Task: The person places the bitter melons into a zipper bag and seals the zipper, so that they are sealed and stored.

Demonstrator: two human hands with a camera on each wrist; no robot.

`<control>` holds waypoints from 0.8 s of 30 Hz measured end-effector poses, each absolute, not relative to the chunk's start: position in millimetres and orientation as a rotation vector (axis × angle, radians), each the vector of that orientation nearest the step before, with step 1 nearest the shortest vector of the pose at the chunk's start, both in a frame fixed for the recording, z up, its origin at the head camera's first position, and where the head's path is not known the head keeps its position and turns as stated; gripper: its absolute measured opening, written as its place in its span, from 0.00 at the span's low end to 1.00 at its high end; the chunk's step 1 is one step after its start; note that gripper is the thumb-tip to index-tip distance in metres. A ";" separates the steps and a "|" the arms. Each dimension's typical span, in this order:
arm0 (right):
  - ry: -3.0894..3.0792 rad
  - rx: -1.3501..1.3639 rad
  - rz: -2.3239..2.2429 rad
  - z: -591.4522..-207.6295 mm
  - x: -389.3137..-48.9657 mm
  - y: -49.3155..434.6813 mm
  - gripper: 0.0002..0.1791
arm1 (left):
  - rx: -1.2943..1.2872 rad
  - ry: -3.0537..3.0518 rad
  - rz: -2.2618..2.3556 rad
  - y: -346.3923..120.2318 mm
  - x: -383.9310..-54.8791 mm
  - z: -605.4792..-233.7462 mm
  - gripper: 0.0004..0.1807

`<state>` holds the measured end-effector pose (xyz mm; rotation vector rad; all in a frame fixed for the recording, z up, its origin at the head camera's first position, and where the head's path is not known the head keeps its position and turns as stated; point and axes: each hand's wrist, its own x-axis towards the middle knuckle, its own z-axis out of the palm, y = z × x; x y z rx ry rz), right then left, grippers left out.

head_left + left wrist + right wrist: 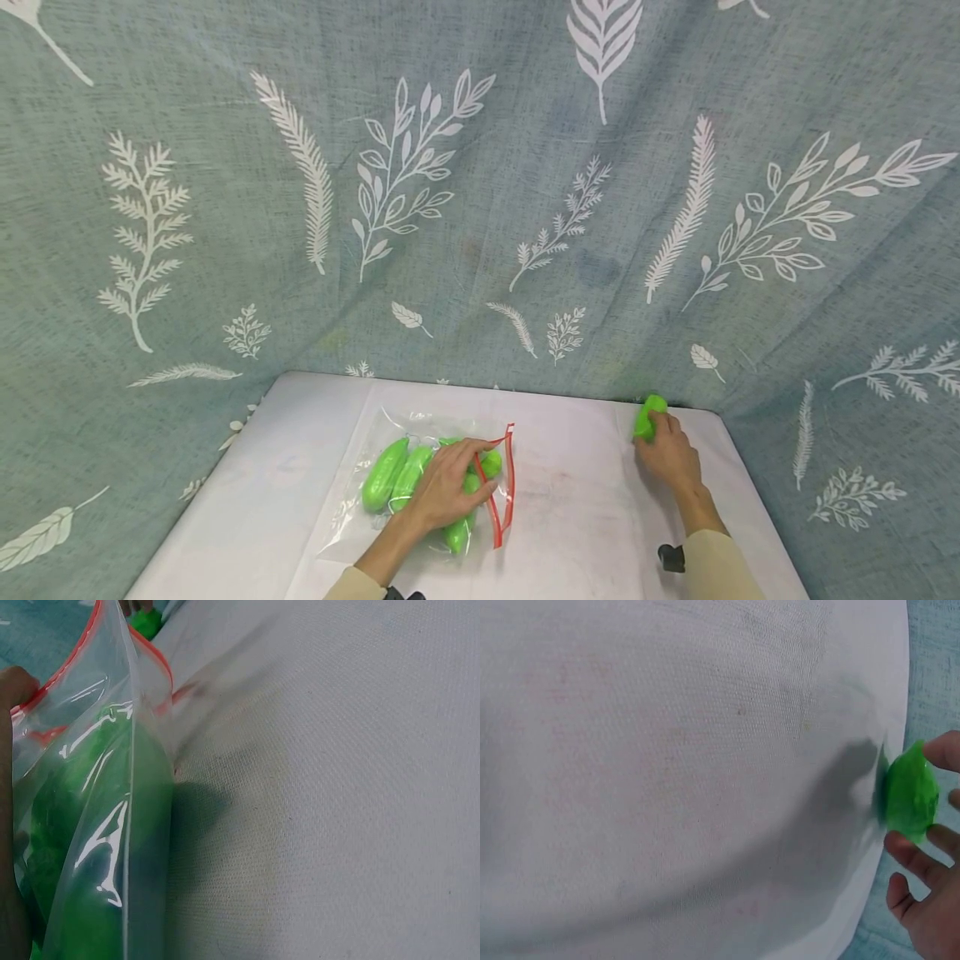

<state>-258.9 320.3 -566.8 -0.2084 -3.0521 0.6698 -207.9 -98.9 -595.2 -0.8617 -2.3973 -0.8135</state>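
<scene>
A clear zip bag (341, 521) with a red zip edge lies left of centre, holding several long green toy vegetables (386, 475). My left hand (447, 483) is over the bag, its fingers at the red edge, holding the mouth partly open. In the left wrist view, the raised bag (127, 825) shows green shapes through shiny plastic; most of that hand is out of frame. At the table's far right, my right hand (671, 454) holds a bright green toy vegetable (651, 410). In the right wrist view, fingers surround this green piece (911, 793); its exact kind is unclear.
A white-covered table (570, 492) spreads between the bag and my right hand. Grey-green curtain cloth (465, 333) with white leaf prints hangs close behind the table's far edge and at both sides.
</scene>
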 end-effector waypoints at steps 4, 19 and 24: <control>-3.082 -0.245 0.639 -567.6 -259.7 321.5 0.38 | -0.859 -2.395 -0.812 -98.8 -207.6 -594.3 0.32; -3.032 -0.213 0.684 -563.5 -255.1 321.9 0.31 | -0.858 -2.395 -0.808 -98.1 -207.0 -595.1 0.33; -3.027 -0.184 0.626 -564.9 -256.9 321.6 0.30 | -0.856 -2.385 -0.816 -98.5 -206.4 -594.6 0.34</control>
